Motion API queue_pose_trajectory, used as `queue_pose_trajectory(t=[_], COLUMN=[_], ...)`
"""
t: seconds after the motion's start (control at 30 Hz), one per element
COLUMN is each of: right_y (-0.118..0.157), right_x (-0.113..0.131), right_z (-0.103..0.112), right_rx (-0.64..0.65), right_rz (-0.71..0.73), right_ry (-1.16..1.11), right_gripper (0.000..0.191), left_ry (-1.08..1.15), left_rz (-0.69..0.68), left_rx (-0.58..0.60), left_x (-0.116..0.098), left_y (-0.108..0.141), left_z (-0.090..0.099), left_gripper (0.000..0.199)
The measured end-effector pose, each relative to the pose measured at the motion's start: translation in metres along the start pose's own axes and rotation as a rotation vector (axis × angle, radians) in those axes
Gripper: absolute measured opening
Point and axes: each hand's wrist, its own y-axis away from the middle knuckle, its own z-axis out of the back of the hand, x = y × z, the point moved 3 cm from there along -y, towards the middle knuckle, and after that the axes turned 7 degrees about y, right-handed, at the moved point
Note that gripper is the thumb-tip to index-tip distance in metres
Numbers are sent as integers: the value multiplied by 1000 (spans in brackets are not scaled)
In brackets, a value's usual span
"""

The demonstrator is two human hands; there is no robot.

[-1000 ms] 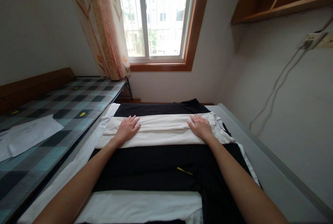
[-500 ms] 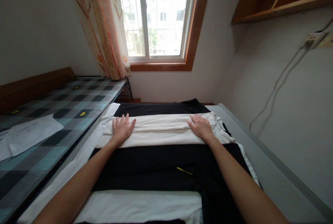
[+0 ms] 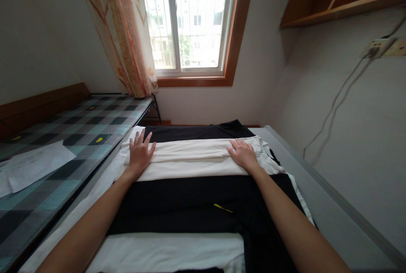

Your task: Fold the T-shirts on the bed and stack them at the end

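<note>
A folded white garment (image 3: 190, 153) lies crosswise over black clothing on the surface before me. My left hand (image 3: 140, 153) is over its left end, fingers spread and pointing toward the window. Near its right end my right hand (image 3: 242, 154) rests flat on the fabric, fingers apart. Closer to me stretches a black garment (image 3: 177, 201) with a small yellow strip (image 3: 223, 208) on it. Another black cloth (image 3: 196, 132) sits beyond the white one. At the near edge lies a second white garment (image 3: 171, 249).
To the left is a checked mattress (image 3: 108, 116) with white paper (image 3: 38, 163) on it. A window (image 3: 190, 23) and a floral curtain (image 3: 125, 32) are ahead. On the right are a wall shelf (image 3: 345, 13), a socket (image 3: 377, 48) and a hanging cable (image 3: 330, 114).
My left hand has slid left and slightly farther away along the white garment. My right hand stays in about the same place on the cloth.
</note>
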Motion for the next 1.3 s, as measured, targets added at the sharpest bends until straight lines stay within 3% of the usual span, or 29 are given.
queue_pose_trajectory(t=[0.07,0.13,0.3,0.37,1.3], right_y=[0,0,1,1,1], right_x=[0,1,1,1,0], right_z=[0,0,1,1,1], right_rx=[3,1,-8,-6,1], right_rz=[1,4,3,5,5], right_ry=[1,4,10,6,16], right_gripper=[55,54,54,54,54], left_ry=[66,115,182,194,181], left_rz=[-130,-227,-343,-343,-338], left_rx=[-54,-29,292,352,336], left_x=[-11,-17,-13,-8,-8], left_y=[1,2,3,3,3], left_z=[7,5,-25,-34,-37], left_gripper=[54,54,55,56,56])
